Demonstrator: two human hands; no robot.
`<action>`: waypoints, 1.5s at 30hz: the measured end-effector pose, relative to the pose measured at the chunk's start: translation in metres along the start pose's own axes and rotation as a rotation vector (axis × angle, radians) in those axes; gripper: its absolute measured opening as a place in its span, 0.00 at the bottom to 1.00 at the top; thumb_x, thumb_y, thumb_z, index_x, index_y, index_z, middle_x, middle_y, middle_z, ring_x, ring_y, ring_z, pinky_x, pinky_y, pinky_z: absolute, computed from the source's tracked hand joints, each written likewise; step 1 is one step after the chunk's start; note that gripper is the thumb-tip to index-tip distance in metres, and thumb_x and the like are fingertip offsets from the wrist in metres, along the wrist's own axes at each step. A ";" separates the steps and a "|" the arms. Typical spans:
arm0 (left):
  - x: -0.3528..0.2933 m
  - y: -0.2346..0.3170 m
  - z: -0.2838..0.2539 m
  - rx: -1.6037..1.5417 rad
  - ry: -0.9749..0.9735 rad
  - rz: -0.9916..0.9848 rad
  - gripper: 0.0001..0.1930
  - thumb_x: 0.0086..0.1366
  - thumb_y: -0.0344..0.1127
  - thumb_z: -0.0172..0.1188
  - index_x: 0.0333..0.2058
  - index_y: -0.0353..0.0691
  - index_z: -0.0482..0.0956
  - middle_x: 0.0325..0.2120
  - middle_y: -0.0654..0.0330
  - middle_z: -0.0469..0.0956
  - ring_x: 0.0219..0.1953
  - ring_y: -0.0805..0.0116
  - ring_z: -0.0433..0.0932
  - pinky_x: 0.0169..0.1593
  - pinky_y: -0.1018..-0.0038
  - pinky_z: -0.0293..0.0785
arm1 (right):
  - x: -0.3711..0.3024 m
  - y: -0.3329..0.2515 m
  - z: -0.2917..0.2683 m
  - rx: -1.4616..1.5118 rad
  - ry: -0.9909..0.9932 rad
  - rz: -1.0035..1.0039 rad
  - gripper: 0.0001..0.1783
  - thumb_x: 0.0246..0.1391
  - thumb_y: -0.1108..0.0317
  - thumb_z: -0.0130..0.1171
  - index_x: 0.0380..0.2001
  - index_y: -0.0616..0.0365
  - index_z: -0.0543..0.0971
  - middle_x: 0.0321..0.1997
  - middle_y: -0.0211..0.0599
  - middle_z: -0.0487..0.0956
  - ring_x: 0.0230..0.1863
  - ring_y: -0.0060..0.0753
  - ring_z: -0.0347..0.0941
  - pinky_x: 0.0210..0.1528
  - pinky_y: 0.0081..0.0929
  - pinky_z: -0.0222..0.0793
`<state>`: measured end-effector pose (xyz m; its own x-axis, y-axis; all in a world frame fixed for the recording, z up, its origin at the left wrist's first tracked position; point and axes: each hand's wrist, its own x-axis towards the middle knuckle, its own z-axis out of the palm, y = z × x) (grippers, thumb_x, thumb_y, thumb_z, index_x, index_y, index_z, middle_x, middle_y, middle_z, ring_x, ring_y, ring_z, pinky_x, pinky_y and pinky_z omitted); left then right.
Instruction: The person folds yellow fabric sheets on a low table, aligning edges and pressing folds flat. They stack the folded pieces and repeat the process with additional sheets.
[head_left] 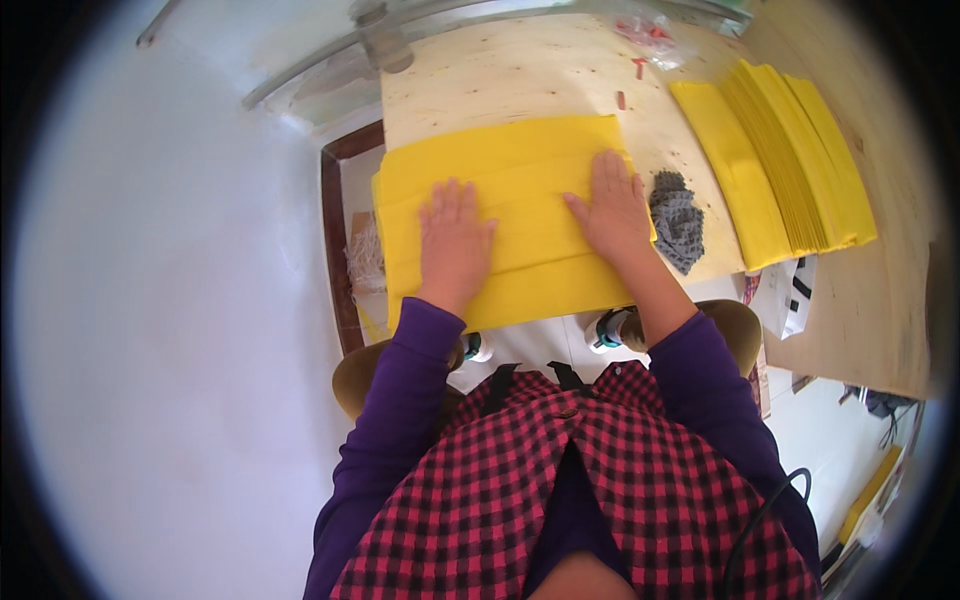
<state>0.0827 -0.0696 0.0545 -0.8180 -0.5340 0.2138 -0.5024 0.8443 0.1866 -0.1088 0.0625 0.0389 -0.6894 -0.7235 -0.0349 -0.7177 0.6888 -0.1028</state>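
A stack of yellow folded sheets [520, 210], cloth or paper I cannot tell, lies in front of me on the wooden table, its near edge jutting past the table's edge. My left hand [455, 240] rests flat on the left part of the top sheet, fingers stretched out. Near the stack's right edge, my right hand [612, 212] also lies palm down, thumb spread to the left. Neither hand grips anything. Just right of my right hand is a crumpled grey patterned cloth [677, 222].
Farther right on the pale wooden table [480, 75] sits another pile of yellow folded sheets [775, 165]. Small red pieces [640, 68] and a clear plastic bag [645, 38] lie at the back. A metal post [383, 40] stands at the far left corner. A white wall [180, 300] borders the left.
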 end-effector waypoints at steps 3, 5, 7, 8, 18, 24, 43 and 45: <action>0.002 0.034 -0.002 -0.016 0.006 0.074 0.29 0.70 0.47 0.44 0.64 0.35 0.58 0.65 0.47 0.55 0.70 0.52 0.48 0.69 0.54 0.40 | 0.000 0.001 0.003 -0.011 0.020 -0.021 0.46 0.61 0.36 0.35 0.69 0.62 0.48 0.75 0.42 0.44 0.76 0.37 0.34 0.74 0.41 0.29; 0.009 0.064 0.005 -0.114 0.005 0.105 0.30 0.70 0.48 0.42 0.63 0.34 0.58 0.66 0.48 0.55 0.70 0.53 0.48 0.69 0.54 0.40 | 0.000 0.003 0.006 -0.012 0.046 -0.041 0.46 0.61 0.36 0.35 0.69 0.62 0.48 0.75 0.43 0.44 0.76 0.37 0.34 0.73 0.42 0.29; 0.025 0.085 0.014 -0.122 -0.086 0.098 0.31 0.70 0.50 0.41 0.64 0.34 0.57 0.66 0.49 0.54 0.70 0.55 0.48 0.69 0.54 0.40 | -0.001 0.004 0.009 -0.034 0.082 -0.072 0.46 0.61 0.37 0.35 0.68 0.63 0.48 0.75 0.44 0.44 0.76 0.38 0.34 0.73 0.43 0.30; 0.031 0.089 0.017 -0.137 -0.122 0.102 0.32 0.70 0.51 0.41 0.64 0.35 0.56 0.67 0.50 0.53 0.70 0.55 0.48 0.70 0.54 0.39 | -0.002 0.005 0.010 -0.070 0.083 -0.074 0.45 0.61 0.37 0.36 0.68 0.63 0.49 0.75 0.45 0.45 0.76 0.39 0.35 0.73 0.44 0.30; 0.014 0.020 0.029 -0.017 -0.101 -0.210 0.36 0.68 0.56 0.42 0.66 0.36 0.51 0.69 0.54 0.48 0.71 0.61 0.44 0.70 0.53 0.37 | 0.001 0.008 0.019 -0.025 0.133 -0.096 0.45 0.62 0.37 0.34 0.68 0.64 0.49 0.74 0.47 0.46 0.75 0.41 0.37 0.73 0.44 0.33; 0.008 -0.009 0.019 0.043 -0.079 -0.329 0.38 0.67 0.58 0.42 0.67 0.37 0.50 0.69 0.55 0.47 0.72 0.63 0.42 0.70 0.53 0.34 | -0.001 0.000 0.003 -0.009 0.072 -0.061 0.46 0.62 0.37 0.35 0.68 0.65 0.49 0.74 0.48 0.45 0.75 0.41 0.36 0.73 0.44 0.32; 0.007 -0.007 0.024 0.089 -0.057 -0.305 0.39 0.67 0.59 0.42 0.67 0.37 0.51 0.69 0.54 0.47 0.71 0.61 0.44 0.69 0.51 0.35 | 0.002 -0.004 0.003 0.043 0.028 -0.083 0.44 0.61 0.38 0.37 0.69 0.61 0.48 0.75 0.41 0.44 0.76 0.36 0.34 0.74 0.42 0.29; 0.006 -0.008 0.024 0.077 -0.046 -0.308 0.39 0.67 0.59 0.43 0.66 0.37 0.51 0.69 0.54 0.48 0.71 0.61 0.44 0.69 0.51 0.35 | 0.002 0.012 0.003 0.041 0.025 -0.065 0.44 0.62 0.39 0.36 0.69 0.61 0.48 0.75 0.41 0.44 0.76 0.37 0.35 0.73 0.43 0.30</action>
<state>0.0753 -0.0787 0.0313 -0.6349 -0.7641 0.1141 -0.7470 0.6448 0.1620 -0.1190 0.0693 0.0347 -0.6443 -0.7647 -0.0022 -0.7565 0.6378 -0.1445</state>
